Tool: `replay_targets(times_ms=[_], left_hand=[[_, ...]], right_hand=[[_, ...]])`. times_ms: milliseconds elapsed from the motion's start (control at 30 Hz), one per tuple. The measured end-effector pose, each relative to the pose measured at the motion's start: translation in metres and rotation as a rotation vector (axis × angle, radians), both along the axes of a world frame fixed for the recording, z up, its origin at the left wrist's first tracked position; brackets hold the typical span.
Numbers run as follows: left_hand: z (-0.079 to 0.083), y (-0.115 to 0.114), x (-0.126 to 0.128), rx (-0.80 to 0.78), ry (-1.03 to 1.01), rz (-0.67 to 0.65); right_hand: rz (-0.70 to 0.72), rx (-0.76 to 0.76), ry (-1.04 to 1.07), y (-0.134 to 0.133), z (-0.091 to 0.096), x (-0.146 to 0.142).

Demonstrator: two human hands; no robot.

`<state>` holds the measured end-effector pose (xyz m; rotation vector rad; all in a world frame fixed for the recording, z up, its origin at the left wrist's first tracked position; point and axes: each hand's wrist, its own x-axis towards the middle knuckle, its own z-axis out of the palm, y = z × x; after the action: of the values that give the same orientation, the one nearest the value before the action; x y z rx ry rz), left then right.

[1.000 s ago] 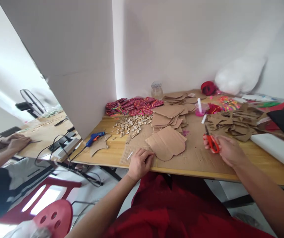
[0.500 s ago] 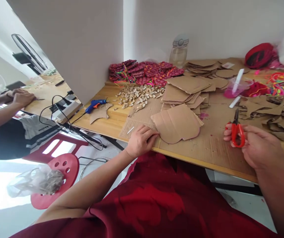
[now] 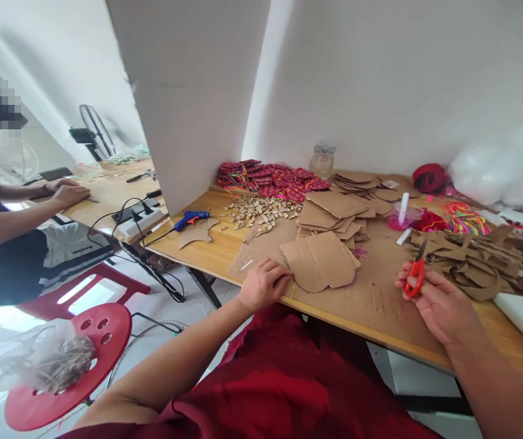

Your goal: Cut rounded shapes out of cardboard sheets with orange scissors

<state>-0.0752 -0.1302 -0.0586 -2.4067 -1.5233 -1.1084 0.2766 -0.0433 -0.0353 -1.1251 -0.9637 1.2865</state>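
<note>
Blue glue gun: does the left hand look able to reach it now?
Probably yes: nothing tall stands between the left hand and the blue glue gun, only flat cardboard, a white stick and wooden table.

On the table (image 3: 216,259), a blue glue gun (image 3: 191,219) and, farther along, a scatter of small pale pieces (image 3: 261,212), then a heap of crimson patterned bundles (image 3: 275,181) near a clear lidded jar (image 3: 322,162); toward the right, bright tangled cords (image 3: 465,218), a red roll (image 3: 429,178), a puffy white bag (image 3: 501,167); off left, a power strip (image 3: 142,224), a black fan (image 3: 97,131), a dark-shirted person (image 3: 5,262), a red stool (image 3: 67,405) under a translucent bag (image 3: 10,366)
</note>
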Motion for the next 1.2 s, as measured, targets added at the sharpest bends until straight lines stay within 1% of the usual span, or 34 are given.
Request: replay_targets(times_ms=[167, 367, 633, 867, 1000, 1100, 1200], left_hand=[[-0.004, 0.002, -0.002, 0.015, 0.026, 0.004], [-0.007, 0.002, -0.004, -0.008, 0.048, 0.012], [-0.007, 0.002, -0.004, -0.026, 0.045, 0.015], [-0.007, 0.002, -0.004, -0.022, 0.034, 0.012], [-0.007, 0.002, -0.004, -0.017, 0.019, 0.006], [-0.007, 0.002, -0.003, -0.014, 0.007, -0.001], [-0.007, 0.001, -0.003, -0.012, -0.002, -0.009]], right_hand=[[-0.017, -0.033, -0.037, 0.002, -0.001, 0.000], [-0.058, -0.081, -0.070, 0.005, -0.001, -0.001], [-0.016, -0.075, -0.105, 0.002, 0.000, -0.003], [0.015, -0.020, -0.174, 0.001, 0.001, -0.002], [0.007, 0.039, -0.254, 0.004, -0.007, -0.001], [-0.001, 0.079, -0.353, 0.003, -0.015, -0.002], [0.013, 0.148, -0.460, -0.001, -0.018, -0.005]])
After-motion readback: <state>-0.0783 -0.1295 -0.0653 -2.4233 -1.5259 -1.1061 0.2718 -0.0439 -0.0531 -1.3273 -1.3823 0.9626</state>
